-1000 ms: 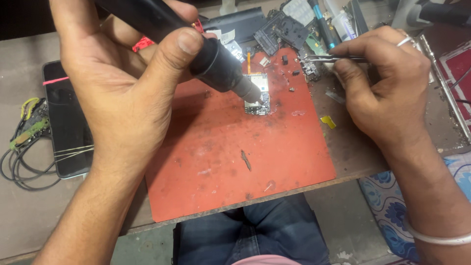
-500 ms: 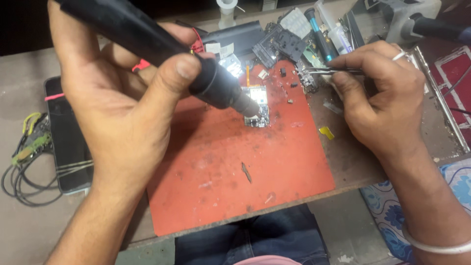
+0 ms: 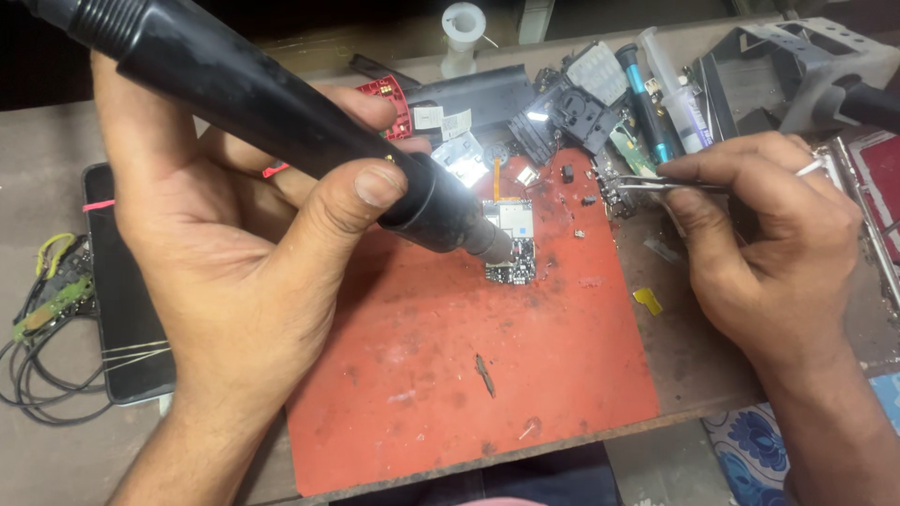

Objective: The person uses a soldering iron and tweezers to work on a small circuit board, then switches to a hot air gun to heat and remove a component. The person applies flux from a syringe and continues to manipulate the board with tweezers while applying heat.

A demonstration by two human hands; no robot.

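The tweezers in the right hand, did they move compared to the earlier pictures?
Yes. The tweezers tips were above the red mat's far right corner; now they sit just off its right edge, closer to the person.

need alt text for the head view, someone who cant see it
The left hand aims a black hot-air tool at a small circuit board on a red mat. The right hand holds metal tweezers just right of the board, among loose phone parts and a dark phone at left.

brown workbench under red mat, dark phone, wire bundle
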